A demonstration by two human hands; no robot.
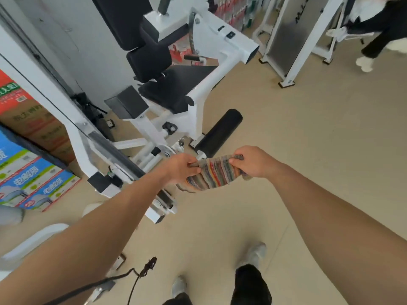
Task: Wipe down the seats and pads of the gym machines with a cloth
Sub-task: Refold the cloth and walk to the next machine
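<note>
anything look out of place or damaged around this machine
Nothing looks spilled or broken. Only oddity: printed cartons stacked on the floor at the left, by the white machine frame. Left hand and right hand hold the striped cloth, away from the black seat.

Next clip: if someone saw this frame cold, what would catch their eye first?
Two bare arms reach into the middle, the left hand and right hand each pinching an end of a striped cloth held between them above the floor. Just beyond stands a white gym machine with a black seat and a black roller pad. Stacked boxes line the left edge.
</note>
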